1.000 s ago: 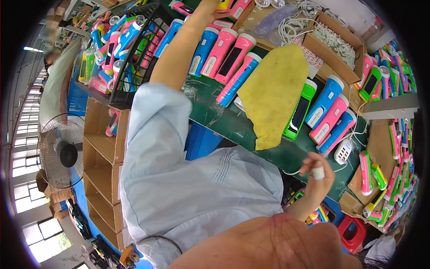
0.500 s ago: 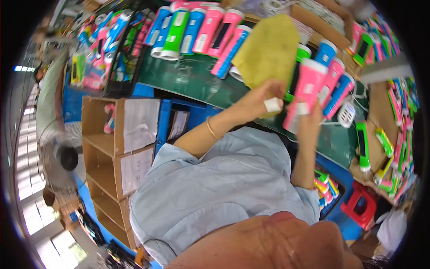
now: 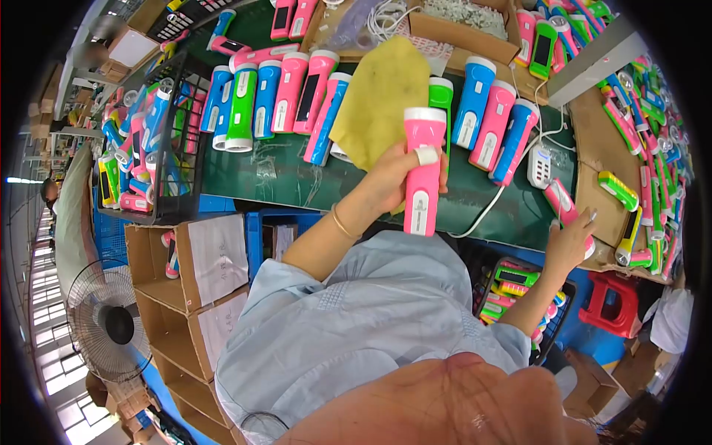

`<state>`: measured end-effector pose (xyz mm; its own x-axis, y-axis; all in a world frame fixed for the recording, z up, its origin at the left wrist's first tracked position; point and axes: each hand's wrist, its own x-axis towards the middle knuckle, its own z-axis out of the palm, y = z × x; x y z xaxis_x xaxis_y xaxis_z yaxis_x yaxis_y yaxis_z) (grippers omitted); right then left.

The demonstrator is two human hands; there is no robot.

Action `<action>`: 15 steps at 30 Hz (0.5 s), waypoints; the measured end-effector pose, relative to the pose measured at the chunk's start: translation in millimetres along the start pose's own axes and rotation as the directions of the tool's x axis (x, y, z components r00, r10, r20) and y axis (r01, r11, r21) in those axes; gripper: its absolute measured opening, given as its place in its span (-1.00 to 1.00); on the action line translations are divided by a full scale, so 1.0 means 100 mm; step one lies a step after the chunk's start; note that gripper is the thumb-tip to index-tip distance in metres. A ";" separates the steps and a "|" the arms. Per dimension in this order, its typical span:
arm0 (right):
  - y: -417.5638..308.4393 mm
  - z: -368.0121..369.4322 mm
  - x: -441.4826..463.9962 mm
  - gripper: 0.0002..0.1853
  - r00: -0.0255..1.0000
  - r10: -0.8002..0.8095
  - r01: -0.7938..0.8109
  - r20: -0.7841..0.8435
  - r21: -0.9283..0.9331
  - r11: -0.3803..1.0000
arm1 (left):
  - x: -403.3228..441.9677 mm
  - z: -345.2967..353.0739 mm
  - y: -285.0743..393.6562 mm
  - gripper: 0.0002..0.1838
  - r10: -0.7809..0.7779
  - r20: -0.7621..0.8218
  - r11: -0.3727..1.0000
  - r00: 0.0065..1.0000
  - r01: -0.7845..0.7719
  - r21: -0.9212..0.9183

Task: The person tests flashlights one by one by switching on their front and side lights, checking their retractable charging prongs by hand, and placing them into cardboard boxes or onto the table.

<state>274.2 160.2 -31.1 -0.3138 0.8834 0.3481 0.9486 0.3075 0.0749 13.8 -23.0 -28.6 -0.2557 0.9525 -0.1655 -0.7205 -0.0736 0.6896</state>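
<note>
My left hand [image 3: 397, 176], with white tape on the thumb and a bangle on the wrist, is closed round a pink flashlight [image 3: 423, 189]. Its white head points up and away, with the pale switch plate towards me. At the table's right edge my right hand [image 3: 567, 243] is closed over another pink flashlight [image 3: 561, 199], covering its middle. Just behind the held flashlight lie a yellow cloth [image 3: 382, 96] and a green flashlight [image 3: 440, 95]. To their right stretch a blue flashlight [image 3: 475, 100], a pink one [image 3: 493, 126] and a blue-and-pink one [image 3: 515, 142].
Several flashlights lie left of the cloth on the green table [image 3: 297, 174]. A white power strip [image 3: 540, 165] trails cables near my right hand. Cardboard [image 3: 593, 178] with loose flashlights is at the right. A black crate [image 3: 194, 141] and a cardboard shelf [image 3: 159, 285] are left.
My right hand has moved right and towards me, away from the flashlight it was near, onto another pink one. My left hand now grips a pink flashlight. The whole view has shifted.
</note>
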 end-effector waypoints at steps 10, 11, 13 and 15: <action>0.92 0.52 1.01 -0.72 0.997 -0.053 0.065 0.056 -0.258 0.964 | 0.06 0.09 0.10 -0.63 -0.103 0.001 0.994 0.995 0.103 -0.030; 1.01 0.63 1.09 -0.67 0.998 -0.056 0.054 -0.001 -0.239 0.969 | 0.09 0.06 0.12 -0.64 -0.109 -0.004 0.992 0.994 0.109 -0.060; 1.02 0.64 1.17 -0.58 0.992 -0.063 0.039 -0.113 -0.203 0.978 | 0.12 0.07 0.15 -0.65 -0.082 -0.032 0.992 0.996 0.079 -0.102; 0.80 0.35 1.02 -0.56 0.955 -0.198 0.205 -0.223 0.010 0.979 | 0.14 0.13 0.20 -0.66 -0.017 -0.084 0.993 0.996 0.007 -0.119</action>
<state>316.4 287.2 -22.6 -0.4785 0.7035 0.5255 0.8634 0.4858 0.1358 4.5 -6.8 -7.8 -0.2969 0.9254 -0.2356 -0.7938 -0.1020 0.5996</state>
